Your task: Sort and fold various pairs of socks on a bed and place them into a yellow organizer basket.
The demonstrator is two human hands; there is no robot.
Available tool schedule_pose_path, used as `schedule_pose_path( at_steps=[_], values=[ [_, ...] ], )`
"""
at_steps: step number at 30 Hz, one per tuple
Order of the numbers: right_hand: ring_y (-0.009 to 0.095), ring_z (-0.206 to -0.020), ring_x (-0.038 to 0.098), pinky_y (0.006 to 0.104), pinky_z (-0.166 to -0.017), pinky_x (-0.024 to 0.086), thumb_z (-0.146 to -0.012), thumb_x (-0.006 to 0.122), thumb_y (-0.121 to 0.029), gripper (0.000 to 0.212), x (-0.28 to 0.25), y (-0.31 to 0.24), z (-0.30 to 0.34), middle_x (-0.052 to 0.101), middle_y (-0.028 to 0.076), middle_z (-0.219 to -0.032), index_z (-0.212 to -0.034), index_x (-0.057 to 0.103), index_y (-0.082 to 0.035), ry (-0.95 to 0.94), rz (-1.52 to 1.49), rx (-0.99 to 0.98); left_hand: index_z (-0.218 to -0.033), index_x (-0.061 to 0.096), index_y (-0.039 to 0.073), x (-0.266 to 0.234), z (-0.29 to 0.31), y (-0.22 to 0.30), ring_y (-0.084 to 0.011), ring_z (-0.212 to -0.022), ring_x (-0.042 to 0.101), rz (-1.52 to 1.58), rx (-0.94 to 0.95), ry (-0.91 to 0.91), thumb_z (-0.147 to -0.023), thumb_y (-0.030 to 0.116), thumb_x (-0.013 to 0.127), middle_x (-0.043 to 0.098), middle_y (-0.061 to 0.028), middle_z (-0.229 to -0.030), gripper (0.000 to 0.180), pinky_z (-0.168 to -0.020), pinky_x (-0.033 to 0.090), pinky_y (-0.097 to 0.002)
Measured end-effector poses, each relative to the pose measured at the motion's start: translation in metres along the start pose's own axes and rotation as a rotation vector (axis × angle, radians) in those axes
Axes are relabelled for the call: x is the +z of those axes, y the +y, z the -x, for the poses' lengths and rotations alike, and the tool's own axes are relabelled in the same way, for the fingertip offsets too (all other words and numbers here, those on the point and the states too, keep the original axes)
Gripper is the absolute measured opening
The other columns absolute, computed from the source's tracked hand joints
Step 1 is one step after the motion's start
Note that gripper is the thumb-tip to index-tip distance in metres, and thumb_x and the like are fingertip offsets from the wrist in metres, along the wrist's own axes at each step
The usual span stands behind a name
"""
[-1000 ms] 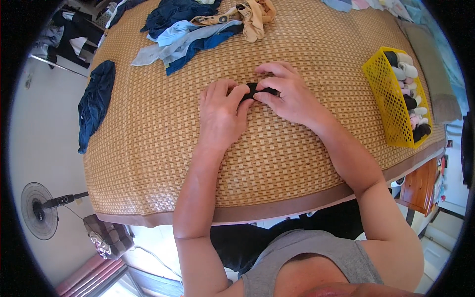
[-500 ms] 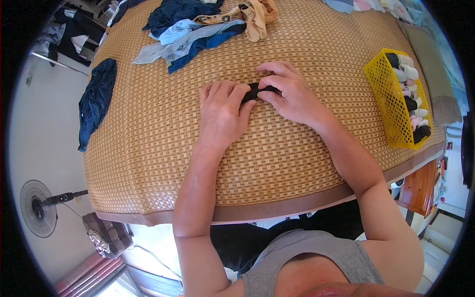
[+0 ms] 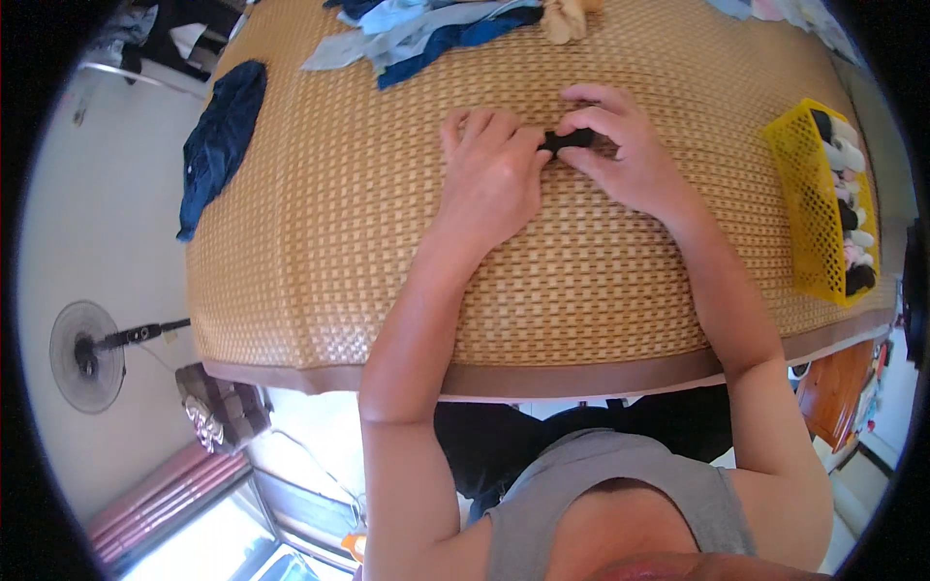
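Observation:
A small black sock (image 3: 570,140), folded or rolled compactly, lies between my two hands over the woven mat. My left hand (image 3: 492,174) is palm down, with its thumb and index finger closed on the sock's left end; its other fingers curl against the mat. On the other side, my right hand (image 3: 628,150) pinches the sock between thumb and index finger, and its remaining fingers are raised and bent. My fingers cover part of the sock.
A yellow perforated basket (image 3: 809,208) of rolled socks stands at the right. Clothes (image 3: 426,39) are heaped at the far side, and dark blue jeans-like clothing (image 3: 223,145) lies at the left. The woven mat (image 3: 581,300) covers the bed. A fan (image 3: 87,356) stands beyond its left edge.
The whole view has shifted, so the mat's things sit farther right, and most also higher. Both hands still hold the sock, which looks shorter and more bunched between the fingers.

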State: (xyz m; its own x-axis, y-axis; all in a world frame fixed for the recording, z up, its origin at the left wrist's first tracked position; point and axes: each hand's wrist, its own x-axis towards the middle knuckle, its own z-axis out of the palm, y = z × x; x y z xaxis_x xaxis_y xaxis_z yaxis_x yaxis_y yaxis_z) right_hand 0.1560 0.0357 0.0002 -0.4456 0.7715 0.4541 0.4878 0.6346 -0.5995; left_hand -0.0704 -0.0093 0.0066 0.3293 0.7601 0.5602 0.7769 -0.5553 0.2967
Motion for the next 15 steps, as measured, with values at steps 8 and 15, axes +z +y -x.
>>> schedule_pose_path(
  at_steps=[8, 15],
  values=[
    [0.035, -0.136, 0.063, 0.0504, -0.117, 0.048, -0.095, 0.084, -0.023, 0.021, 0.005, 0.014, 0.0, 0.072, 0.009, -0.142, -0.11, 0.081, -0.009, -0.004, 0.16, -0.066, -0.113, 0.08, 0.009, 0.011, -0.002, -0.004, -0.0324, -0.113, 0.067, 0.083, -0.046, 0.12, -0.091, 0.014, 0.085, 0.073, -0.0093, -0.109, 0.023, -0.109, 0.043, -0.0504],
    [0.036, -0.137, 0.062, 0.0514, -0.117, 0.047, -0.094, 0.084, -0.026, 0.021, 0.005, 0.007, 0.0, 0.072, 0.009, -0.142, -0.105, 0.08, -0.009, -0.023, 0.118, -0.029, -0.112, 0.081, 0.01, 0.007, -0.001, -0.003, -0.0331, -0.111, 0.068, 0.047, 0.002, 0.044, -0.088, 0.014, 0.089, 0.074, -0.0089, -0.11, 0.026, -0.107, 0.046, -0.0497]
  ],
)
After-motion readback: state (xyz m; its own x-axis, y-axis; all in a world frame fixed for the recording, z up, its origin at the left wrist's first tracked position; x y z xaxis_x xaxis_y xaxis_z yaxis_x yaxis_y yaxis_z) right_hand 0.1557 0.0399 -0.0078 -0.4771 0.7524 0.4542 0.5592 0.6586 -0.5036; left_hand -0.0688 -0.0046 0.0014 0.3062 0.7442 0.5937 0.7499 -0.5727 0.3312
